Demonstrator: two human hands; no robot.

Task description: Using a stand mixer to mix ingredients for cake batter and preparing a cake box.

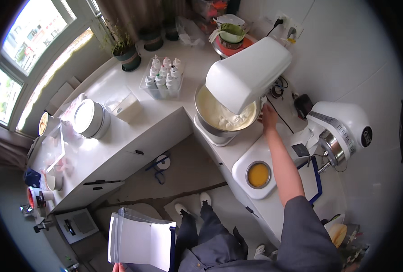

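Fingers of my right hand [268, 119] rest spread on the mixer bowl [210, 119]; cream looks whipped, bowl not yet removed; left hand [118, 267] pinches a folder [140, 242].

The right hand [268, 119] rests against the mixer bowl [226, 113] of whipped cream; the left hand [118, 267] holds clear bags [140, 240].

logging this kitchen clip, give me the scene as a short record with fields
setting: white L-shaped counter under a window
right hand: right hand reaches to the stand mixer, at the bowl's rim
bowl: steel bowl holds pale whipped cream
left hand: left hand, barely in view, holds a white folder
nearby: small cup of yellow liquid on a white scale; tray of squeeze bottles
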